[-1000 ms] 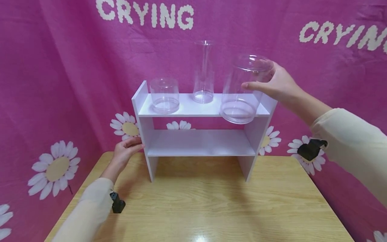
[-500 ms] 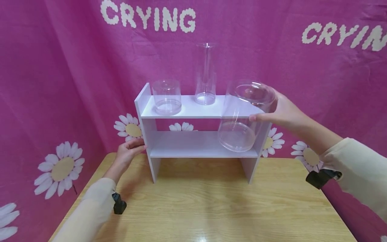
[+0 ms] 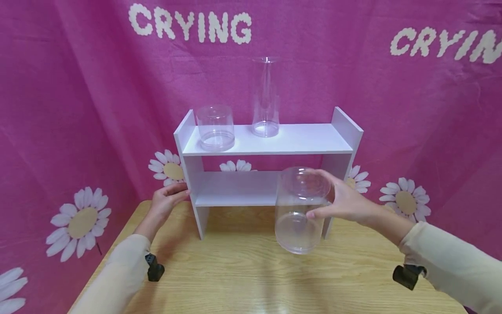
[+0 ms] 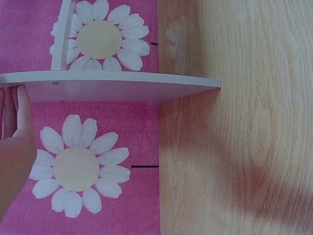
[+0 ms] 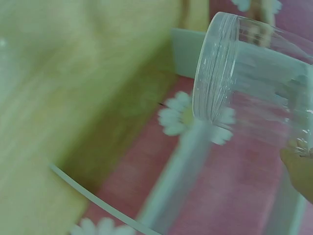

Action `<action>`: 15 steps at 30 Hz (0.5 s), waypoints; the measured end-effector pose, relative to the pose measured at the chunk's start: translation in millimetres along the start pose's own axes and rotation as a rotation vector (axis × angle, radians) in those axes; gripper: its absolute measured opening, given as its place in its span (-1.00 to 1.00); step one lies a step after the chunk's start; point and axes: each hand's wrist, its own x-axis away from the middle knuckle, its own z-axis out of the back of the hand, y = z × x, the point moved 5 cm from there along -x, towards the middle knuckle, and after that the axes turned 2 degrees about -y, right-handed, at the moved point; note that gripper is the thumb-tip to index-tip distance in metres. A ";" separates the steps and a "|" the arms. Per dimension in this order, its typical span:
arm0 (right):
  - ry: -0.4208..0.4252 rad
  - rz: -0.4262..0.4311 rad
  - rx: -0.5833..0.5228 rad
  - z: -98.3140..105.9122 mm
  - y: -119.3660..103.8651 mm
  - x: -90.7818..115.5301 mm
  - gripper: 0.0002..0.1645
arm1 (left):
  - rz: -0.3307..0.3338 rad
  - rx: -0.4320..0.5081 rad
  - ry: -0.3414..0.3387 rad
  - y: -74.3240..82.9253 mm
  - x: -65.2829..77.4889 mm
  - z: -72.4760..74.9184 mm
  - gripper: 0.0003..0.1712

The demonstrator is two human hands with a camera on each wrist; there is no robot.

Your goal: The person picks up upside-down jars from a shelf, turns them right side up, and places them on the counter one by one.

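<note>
My right hand [image 3: 343, 200] grips a clear cylindrical jar [image 3: 299, 233] near its upper part, thumb in front and fingers behind. The jar hangs in front of the right end of the lower shelf, its base low over the table. In the right wrist view the ridged end of the jar [image 5: 215, 68] shows large. My left hand [image 3: 164, 207] touches the left side panel of the white two-tier shelf [image 3: 235, 187] with extended fingertips. The left wrist view shows those fingers [image 4: 23, 110] straight against the panel. A short clear jar [image 3: 215, 131] and a tall clear jar [image 3: 266, 100] stand on the top tier.
The shelf stands on a wood-grain table [image 3: 235, 279] close to its back edge. A pink cloth [image 3: 98, 87] with white daisies and lettering hangs behind and at the sides. Raised side panels [image 3: 347, 128] border the top tier.
My right hand has brought the large jar down from the right of the top tier to in front of the lower one. The left hand stays at the side panel.
</note>
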 end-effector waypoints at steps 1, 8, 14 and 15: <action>-0.014 0.014 -0.022 -5.9 7.1 0.7 0.06 | 0.003 0.001 0.003 -0.5 0.0 0.1 -0.46; -0.012 0.069 -0.124 -39.8 51.2 5.9 0.08 | 0.016 -0.058 0.021 -3.6 2.2 -0.5 -0.34; 0.044 0.097 -0.173 -55.5 72.4 9.2 0.10 | -0.019 -0.108 0.023 -1.7 6.3 -2.0 -0.36; 0.051 0.108 -0.177 -56.9 74.2 9.5 0.09 | -0.022 -0.128 0.029 -1.9 7.0 -1.4 -0.36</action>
